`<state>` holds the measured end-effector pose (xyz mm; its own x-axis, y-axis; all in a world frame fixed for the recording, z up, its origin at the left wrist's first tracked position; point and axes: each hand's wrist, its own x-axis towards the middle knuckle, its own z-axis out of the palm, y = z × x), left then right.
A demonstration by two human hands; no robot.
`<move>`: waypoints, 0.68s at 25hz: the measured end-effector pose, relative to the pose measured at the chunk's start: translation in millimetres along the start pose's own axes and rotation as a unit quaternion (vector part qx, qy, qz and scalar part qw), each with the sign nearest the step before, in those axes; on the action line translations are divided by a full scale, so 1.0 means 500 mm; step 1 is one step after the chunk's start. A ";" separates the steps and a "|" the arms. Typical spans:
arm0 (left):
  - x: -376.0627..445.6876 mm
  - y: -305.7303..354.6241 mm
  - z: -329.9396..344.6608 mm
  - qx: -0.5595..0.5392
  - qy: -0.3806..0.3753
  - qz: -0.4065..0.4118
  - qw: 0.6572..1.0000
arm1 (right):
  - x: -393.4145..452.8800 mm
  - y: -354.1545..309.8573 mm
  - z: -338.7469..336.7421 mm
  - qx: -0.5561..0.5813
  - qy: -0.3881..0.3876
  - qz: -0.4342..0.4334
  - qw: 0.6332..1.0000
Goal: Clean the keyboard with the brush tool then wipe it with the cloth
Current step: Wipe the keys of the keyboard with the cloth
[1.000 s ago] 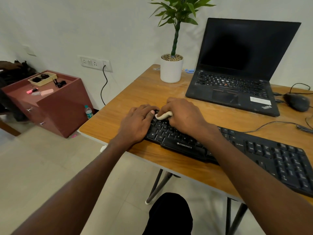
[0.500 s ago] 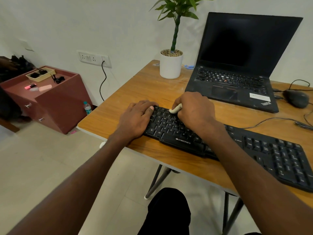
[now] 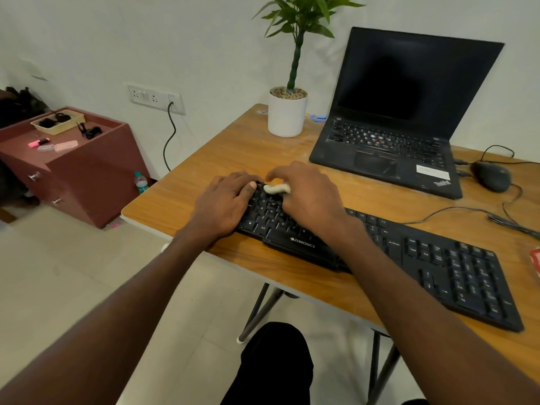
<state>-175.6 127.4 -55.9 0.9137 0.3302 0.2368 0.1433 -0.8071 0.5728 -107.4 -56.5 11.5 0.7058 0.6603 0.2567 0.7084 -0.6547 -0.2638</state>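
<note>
A black Zebronics keyboard [image 3: 438, 264] lies along the front of the wooden desk [image 3: 222, 159]. My left hand [image 3: 225, 204] rests flat on the keyboard's left end, fingers fairly straight. My right hand [image 3: 309, 197] is curled round a small cream-white brush tool [image 3: 276, 188], whose end sticks out to the left over the top-left keys, close to my left fingertips. The bristles are hidden under my right hand. No cloth is in view.
A black open laptop [image 3: 388, 150] sits behind the keyboard, a white potted plant [image 3: 287, 115] to its left, a mouse [image 3: 491, 175] and cables to its right. A maroon cabinet [image 3: 73, 168] with small items stands on the floor at left. A red object [image 3: 536, 261] shows at the right edge.
My right hand with the brush tool went right along the top keys, then came back left toward my left fingertips. My left hand stayed on the keyboard's left end.
</note>
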 end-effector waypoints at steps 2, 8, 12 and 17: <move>0.000 0.001 -0.001 0.001 0.000 0.001 1.000 | -0.009 -0.004 0.007 -0.002 -0.018 -0.047 0.999; -0.001 0.003 -0.002 -0.003 0.000 -0.007 1.000 | -0.001 0.032 -0.028 -0.022 -0.016 -0.005 1.000; -0.003 0.004 -0.004 -0.006 0.002 -0.001 1.000 | -0.018 0.029 -0.020 -0.030 -0.029 -0.002 0.999; -0.006 0.006 -0.005 -0.008 0.004 0.007 1.000 | -0.007 0.044 -0.039 -0.035 0.032 0.055 0.997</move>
<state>-178.8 125.5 -52.9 0.9122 0.3237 0.2514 0.1248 -0.8037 0.5818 -94.2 -80.6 22.9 0.7763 0.5601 0.2891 0.6242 -0.7470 -0.2288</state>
